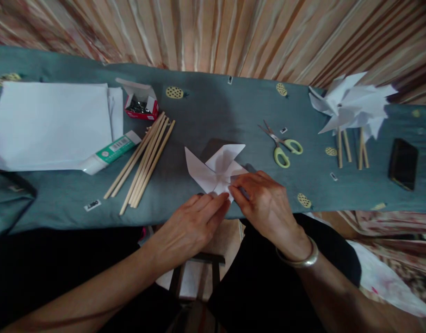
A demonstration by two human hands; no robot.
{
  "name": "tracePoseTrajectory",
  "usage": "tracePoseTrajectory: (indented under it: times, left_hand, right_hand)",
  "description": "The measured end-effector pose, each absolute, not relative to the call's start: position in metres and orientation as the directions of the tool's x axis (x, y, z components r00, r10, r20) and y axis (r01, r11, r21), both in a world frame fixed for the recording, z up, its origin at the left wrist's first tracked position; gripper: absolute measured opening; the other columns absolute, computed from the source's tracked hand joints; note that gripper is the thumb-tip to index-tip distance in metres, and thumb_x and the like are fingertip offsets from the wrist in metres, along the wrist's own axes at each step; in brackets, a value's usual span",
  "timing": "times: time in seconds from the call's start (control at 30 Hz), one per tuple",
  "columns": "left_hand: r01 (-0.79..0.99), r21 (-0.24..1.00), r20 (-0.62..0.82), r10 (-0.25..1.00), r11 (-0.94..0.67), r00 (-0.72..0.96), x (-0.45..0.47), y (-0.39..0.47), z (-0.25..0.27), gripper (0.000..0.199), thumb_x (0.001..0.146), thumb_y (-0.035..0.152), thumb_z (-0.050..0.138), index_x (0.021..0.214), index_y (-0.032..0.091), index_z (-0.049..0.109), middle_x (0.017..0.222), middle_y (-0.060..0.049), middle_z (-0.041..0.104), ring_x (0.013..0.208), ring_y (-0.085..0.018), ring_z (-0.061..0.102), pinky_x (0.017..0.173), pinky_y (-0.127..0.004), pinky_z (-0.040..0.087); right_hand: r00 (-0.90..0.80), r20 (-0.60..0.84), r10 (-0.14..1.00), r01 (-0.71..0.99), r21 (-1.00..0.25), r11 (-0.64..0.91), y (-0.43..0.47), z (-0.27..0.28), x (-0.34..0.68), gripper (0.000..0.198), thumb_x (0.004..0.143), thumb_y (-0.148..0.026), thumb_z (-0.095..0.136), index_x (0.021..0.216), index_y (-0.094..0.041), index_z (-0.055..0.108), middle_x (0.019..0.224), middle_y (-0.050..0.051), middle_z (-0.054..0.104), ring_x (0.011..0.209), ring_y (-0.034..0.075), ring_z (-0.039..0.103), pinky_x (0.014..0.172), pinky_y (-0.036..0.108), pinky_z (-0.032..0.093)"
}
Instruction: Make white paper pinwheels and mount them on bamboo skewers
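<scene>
1. Locate the workpiece: the paper pinwheel [218,173] lies on the patterned cloth [206,125], at the near edge of the table, between the two hands.
2. Check hand position. The hands are close together at the pinwheel's near side. The right hand [268,203] pinches the paper between thumb and forefinger; the left hand [190,226] lays its fingers against the near edge (its thumb is hidden, so whether it grips cannot be told).
3. Identify the step: judged from this grip, the paper's near part is being shaped or pressed down.
4. Steady the sheet with the left fingertips; apply light, even pressure with the right. Heavy pressure would probably crease the curved blades.
5. Keep the paper's centre flat and aligned; a skewed fold would likely leave the blades uneven.
6. Keep both wrists low, and the bracelet [305,256] clear of the blades.
7. Maintain clearance: the scissors [275,138] lie open beyond the right hand, and the wooden sticks [144,166] lie to the left of the pinwheel.
</scene>
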State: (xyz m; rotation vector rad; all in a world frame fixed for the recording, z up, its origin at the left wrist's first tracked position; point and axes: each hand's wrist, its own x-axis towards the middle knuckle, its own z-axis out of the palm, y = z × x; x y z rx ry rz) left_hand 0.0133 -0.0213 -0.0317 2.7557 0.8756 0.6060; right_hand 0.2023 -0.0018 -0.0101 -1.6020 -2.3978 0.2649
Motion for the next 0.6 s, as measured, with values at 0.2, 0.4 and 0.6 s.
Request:
tracePoseTrajectory:
  times: [0.2,0.4,0.6]
  left_hand:
    - [0.5,0.282,0.299,0.57,-0.819,0.765,0.011,-0.021,-0.0305,0.03,0.096,0.01,0.038,0.12,0.002,0.053,0.11,-0.016,0.066,0.099,-0.024,0.06,0.083,-0.036,0.052]
    - [0.5,0.293,0.288,0.574,-0.815,0.766,0.0116,-0.0206,-0.0319,0.03,0.096,0.011,0.038,0.12,0.002,0.054,0.109,-0.015,0.067,0.1,-0.025,0.06,0.083,-0.036,0.053]
    - [0.505,0.293,0.275,0.577,-0.812,0.769,0.0122,-0.0216,-0.0324,0.03,0.097,0.012,0.038,0.121,0.003,0.054,0.111,-0.016,0.066,0.101,-0.024,0.059,0.084,-0.036,0.053]
  right_hand:
    - [-0.369,0.093,0.925,0.896,-0.23,0.38,-0.0034,-0.0082,0.2,0.021,0.093,-0.022,0.053,0.077,-0.014,0.064,0.079,0.006,0.067,0.078,0.022,0.06,0.075,0.033,0.045]
    - [-0.379,0.084,0.922,0.899,-0.201,0.388,-0.0045,-0.0072,0.1987,0.021,0.093,-0.022,0.053,0.079,-0.013,0.066,0.082,0.006,0.068,0.081,0.022,0.061,0.079,0.033,0.044]
    - [-0.38,0.095,0.92,0.902,-0.185,0.391,-0.0049,-0.0067,0.1984,0.021,0.094,-0.022,0.052,0.081,-0.013,0.067,0.083,0.007,0.068,0.082,0.022,0.061,0.079,0.033,0.045]
